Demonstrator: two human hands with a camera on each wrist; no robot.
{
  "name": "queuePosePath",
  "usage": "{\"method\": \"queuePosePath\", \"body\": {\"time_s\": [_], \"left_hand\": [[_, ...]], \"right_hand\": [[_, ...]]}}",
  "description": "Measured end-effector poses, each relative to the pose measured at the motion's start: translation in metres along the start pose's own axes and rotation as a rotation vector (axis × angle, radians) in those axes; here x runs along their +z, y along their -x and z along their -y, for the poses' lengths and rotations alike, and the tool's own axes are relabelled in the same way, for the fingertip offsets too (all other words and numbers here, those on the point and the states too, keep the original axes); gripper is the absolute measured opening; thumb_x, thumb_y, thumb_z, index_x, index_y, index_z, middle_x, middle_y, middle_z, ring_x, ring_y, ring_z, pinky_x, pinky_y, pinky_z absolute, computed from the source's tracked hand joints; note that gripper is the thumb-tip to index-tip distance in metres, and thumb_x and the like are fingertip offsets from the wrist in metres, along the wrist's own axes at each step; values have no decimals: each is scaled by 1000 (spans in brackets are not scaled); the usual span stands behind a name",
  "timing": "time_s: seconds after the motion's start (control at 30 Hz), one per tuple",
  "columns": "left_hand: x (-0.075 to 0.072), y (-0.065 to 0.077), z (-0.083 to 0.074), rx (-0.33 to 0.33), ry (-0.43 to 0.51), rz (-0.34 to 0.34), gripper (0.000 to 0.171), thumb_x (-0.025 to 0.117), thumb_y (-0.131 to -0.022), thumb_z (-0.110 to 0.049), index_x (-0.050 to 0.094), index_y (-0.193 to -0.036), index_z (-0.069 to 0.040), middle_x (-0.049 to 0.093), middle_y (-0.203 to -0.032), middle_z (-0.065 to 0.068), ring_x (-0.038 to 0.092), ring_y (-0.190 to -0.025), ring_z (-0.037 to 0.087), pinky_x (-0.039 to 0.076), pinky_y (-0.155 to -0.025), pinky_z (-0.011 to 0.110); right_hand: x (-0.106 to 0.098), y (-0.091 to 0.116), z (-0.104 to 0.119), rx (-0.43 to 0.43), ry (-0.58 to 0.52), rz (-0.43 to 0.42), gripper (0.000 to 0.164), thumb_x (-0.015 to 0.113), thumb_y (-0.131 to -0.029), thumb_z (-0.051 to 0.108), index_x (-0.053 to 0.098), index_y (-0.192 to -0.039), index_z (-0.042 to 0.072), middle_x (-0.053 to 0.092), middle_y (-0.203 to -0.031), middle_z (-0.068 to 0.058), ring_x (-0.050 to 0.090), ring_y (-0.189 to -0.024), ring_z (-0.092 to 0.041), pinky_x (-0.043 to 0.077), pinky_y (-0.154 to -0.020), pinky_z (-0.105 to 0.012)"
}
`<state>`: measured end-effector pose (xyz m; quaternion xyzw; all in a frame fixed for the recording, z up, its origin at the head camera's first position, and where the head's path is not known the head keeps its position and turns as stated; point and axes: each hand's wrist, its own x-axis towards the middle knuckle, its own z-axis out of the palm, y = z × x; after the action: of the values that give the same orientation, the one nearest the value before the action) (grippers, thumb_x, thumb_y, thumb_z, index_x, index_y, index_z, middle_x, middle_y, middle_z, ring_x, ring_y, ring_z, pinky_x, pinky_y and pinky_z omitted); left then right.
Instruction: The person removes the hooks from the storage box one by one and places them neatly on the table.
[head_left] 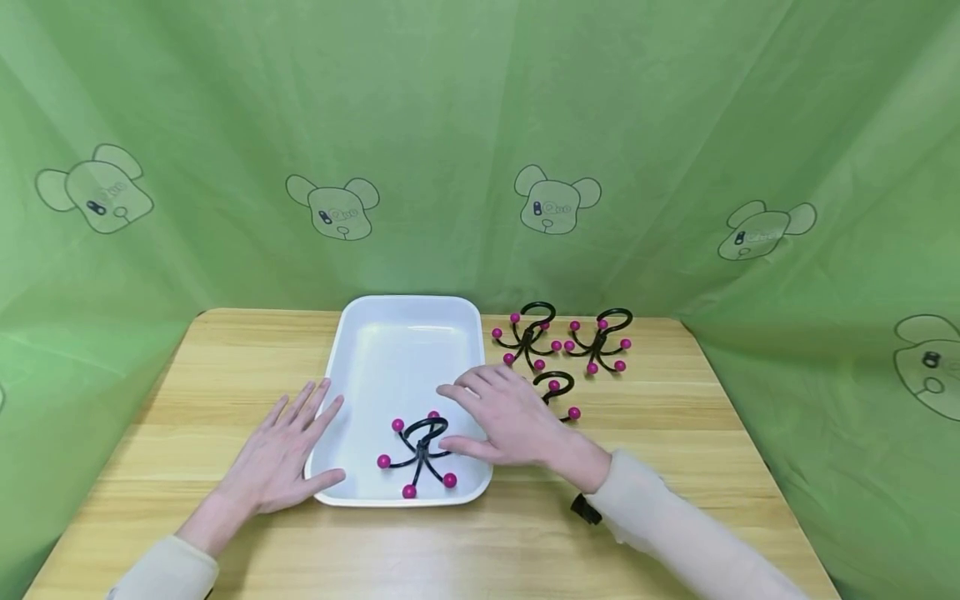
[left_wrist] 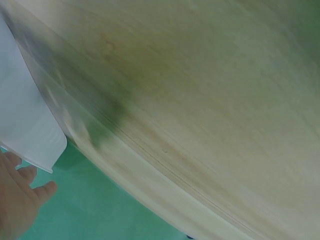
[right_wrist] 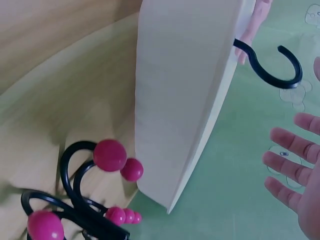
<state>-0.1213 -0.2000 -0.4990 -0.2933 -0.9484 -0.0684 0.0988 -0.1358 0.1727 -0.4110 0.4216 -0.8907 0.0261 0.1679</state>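
In the head view, a black multi-arm hook [head_left: 422,450] with pink ball tips stands in the near end of the white tray [head_left: 405,367], its curved top upward. My right hand [head_left: 498,412] hovers over the tray's right side with its fingers spread and thumb close to this hook. The right wrist view shows the hook's curved top [right_wrist: 275,80] rising above the rim, with the right hand [right_wrist: 305,170] apart from it, holding nothing. At the tray's left rim lies my left hand [head_left: 285,454], fingers straight and fingertips at the edge.
Two similar hooks, a left one [head_left: 527,337] and a right one [head_left: 598,342], stand on the wooden table [head_left: 637,450] right of the tray. A third hook [head_left: 553,385] is partly hidden behind the right hand. A green curtain [head_left: 450,125] with mouse-head drawings surrounds the table.
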Motion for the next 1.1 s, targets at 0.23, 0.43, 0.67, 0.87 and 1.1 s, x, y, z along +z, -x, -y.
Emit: {"method": "queuePosePath", "body": {"time_s": [0.23,0.43,0.67,0.87,1.1], "left_hand": [[-1,0,0,-1,2,-3,100,67,-87,-69,40,-162,-9,28,-174,21,33,-158,45,35,-124,67],[-1,0,0,-6,2,5,100,67,-87,-69,39,-163,-9,27,-174,21,32,-159,45,34,-125,67],[-1,0,1,-7,-3,3,100,67,-87,-69,39,-163,-9,28,-174,21,32,-159,45,35,-125,67],[0,0,1,-7,-3,0,100,67,-87,-69,40,-163,-9,28,-174,20,33,-158,45,35,-125,67],[1,1,0,-3,0,-8,100,66,-87,-69,40,-163,-9,29,-174,20,33,-158,45,34,-125,66]], "right_hand": [[5,-6,11,-35,58,46,61,58,-97,68,66,-135,22,75,-121,2,71,-111,-20,59,-96,-38],[10,-9,13,-51,54,55,49,56,-101,63,68,-130,24,75,-116,4,72,-104,-17,61,-88,-35],[14,-13,15,-71,72,29,40,55,-104,58,69,-121,25,74,-105,8,70,-94,-13,60,-82,-31],[13,-16,19,-81,92,23,26,55,-107,49,69,-109,27,71,-98,9,68,-88,-11,58,-78,-29],[16,-16,20,-98,73,-3,22,54,-108,43,68,-105,26,69,-94,10,65,-83,-9,57,-75,-26]]}}
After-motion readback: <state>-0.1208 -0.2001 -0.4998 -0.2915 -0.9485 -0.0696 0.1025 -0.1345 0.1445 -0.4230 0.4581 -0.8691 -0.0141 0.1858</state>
